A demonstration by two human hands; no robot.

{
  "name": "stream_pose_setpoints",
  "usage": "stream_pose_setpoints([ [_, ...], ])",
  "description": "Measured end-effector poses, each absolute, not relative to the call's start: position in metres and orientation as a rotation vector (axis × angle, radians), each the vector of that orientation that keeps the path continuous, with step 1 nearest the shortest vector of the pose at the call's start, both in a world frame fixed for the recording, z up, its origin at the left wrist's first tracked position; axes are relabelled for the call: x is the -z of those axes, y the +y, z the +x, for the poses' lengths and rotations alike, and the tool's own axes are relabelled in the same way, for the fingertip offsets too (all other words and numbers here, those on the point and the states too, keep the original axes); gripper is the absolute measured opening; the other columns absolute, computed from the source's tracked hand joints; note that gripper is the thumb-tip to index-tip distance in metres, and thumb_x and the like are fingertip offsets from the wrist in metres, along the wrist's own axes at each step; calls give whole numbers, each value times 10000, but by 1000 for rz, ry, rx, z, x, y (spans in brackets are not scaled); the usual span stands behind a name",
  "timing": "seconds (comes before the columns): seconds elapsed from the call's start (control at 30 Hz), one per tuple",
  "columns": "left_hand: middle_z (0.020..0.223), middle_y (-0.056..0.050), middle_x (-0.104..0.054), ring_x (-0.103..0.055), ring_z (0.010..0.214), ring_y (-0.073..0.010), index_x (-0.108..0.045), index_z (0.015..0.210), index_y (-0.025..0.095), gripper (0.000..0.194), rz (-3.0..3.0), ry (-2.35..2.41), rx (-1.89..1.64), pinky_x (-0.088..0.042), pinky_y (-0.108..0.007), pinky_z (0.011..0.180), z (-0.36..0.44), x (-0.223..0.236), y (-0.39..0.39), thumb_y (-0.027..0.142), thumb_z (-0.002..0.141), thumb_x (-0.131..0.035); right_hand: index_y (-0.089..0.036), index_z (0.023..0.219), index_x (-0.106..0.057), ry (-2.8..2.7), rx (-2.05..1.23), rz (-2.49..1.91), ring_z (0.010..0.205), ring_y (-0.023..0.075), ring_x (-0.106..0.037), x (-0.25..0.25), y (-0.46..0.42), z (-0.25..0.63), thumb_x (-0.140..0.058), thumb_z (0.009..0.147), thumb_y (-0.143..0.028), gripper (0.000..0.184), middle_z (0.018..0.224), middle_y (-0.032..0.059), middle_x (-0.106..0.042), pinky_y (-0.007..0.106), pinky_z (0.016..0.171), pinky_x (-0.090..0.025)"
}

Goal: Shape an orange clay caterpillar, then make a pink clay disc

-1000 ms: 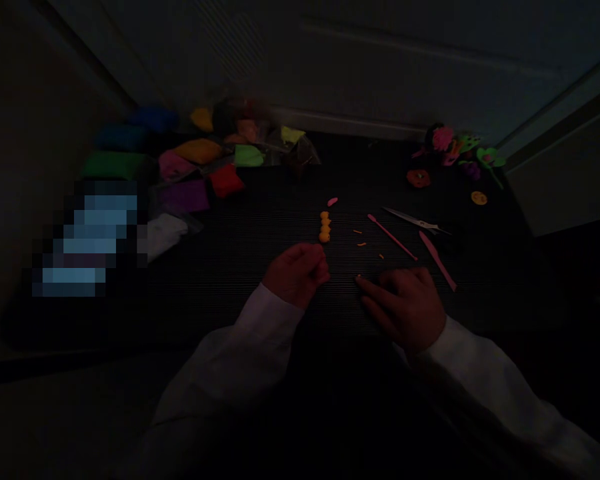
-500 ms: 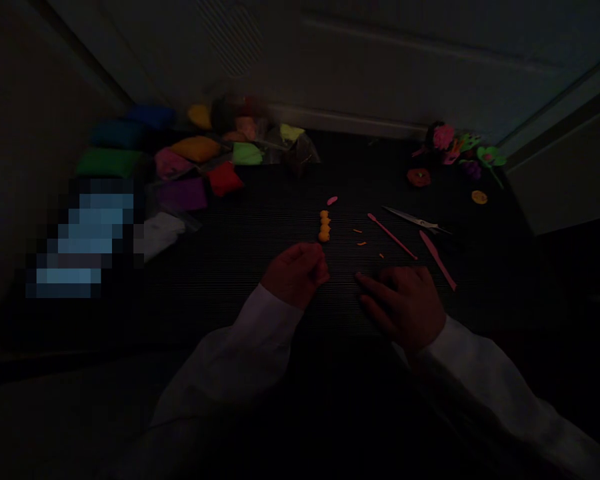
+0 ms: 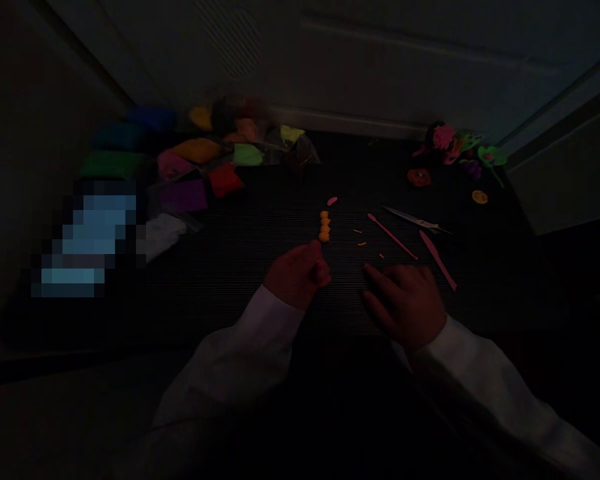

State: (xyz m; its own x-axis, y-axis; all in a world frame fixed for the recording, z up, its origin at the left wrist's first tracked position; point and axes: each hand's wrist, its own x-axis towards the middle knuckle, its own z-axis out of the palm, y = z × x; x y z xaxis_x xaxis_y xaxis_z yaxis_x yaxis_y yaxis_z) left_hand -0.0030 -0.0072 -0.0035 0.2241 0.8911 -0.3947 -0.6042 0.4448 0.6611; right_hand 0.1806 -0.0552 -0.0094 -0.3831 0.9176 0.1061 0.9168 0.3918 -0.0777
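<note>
My left hand (image 3: 295,273) is closed, thumb and fingers pressed together; anything inside it is hidden. Just beyond its fingertips lies a row of joined orange clay balls (image 3: 325,228) with small points along one side. To the right, my right hand (image 3: 405,301) rests low over the table, index finger stretched out and thumb apart, with nothing seen in it. Thin orange clay strips (image 3: 361,244) lie beyond that index fingertip. A small pink clay piece (image 3: 333,201) sits past the orange row.
A pink thin modelling tool (image 3: 393,237), scissors (image 3: 413,219) and a pink plastic knife (image 3: 437,260) lie right of the strips. Bagged coloured clay, including a red pack (image 3: 225,180), fills the back left beside a blurred-out screen (image 3: 87,240). Clay flowers (image 3: 443,137) stand back right.
My right index fingertip has shifted slightly right and away from me. The tiny orange bit seen at it a second ago no longer shows. My left hand has barely moved.
</note>
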Motion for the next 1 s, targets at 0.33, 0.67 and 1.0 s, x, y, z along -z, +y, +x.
stream_pose_setpoints([
  [0.33, 495, 26, -549, -449, 443, -67, -591, 577, 147, 162, 700, 1067, -985, -321, -210, 470, 0, 7, -6, 242, 528, -712, -249, 1211, -439, -2535, -46, -1686, 796, 195, -423, 7, -54, 181, -375, 811, -442, 450, 892, 65, -531, 359, 710, -250],
  [0.67, 887, -58, -643, -518, 885, -206, -647, 925, 220, 232, 2175, 1182, -872, -317, -314, 808, 4, 1, 22, 202, 744, -504, -293, 1206, -437, -2533, -63, -1697, 793, 200, -421, 6, -52, 181, -356, 812, -460, 435, 890, 67, -513, 363, 698, -257],
  [1.0, 988, -127, -616, -487, 1047, -244, -537, 1123, 183, 352, 2529, 1192, -614, -284, -382, 900, 5, 19, 26, 210, 794, -417, -225, 1185, -471, -2350, -163, -1609, 800, 169, -459, 13, -51, 190, -414, 813, -354, 398, 886, 64, -516, 335, 711, -324],
])
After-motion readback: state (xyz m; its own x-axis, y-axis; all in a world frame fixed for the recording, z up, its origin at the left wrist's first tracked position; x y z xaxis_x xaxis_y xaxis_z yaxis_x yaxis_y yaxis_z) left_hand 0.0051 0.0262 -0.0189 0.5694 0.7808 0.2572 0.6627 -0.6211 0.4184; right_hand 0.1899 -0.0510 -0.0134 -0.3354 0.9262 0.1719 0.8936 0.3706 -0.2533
